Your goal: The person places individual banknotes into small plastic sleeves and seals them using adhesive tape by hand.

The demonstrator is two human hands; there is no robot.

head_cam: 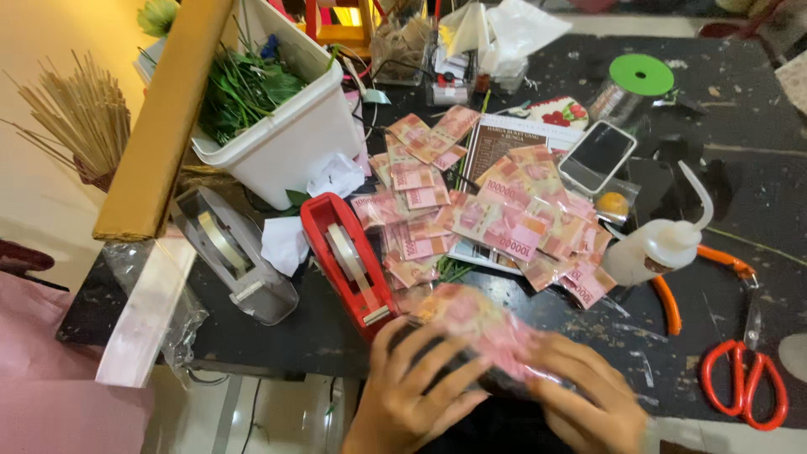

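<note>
Under both hands (504, 387), blurred pink banknotes (483, 324)

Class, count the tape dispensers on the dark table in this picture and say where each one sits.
2: a red tape dispenser just above the left hand, and a grey tape dispenser to its left, below the white tub.

Scuffed black table (740, 109); pale tiled floor (252, 416) below.
</note>
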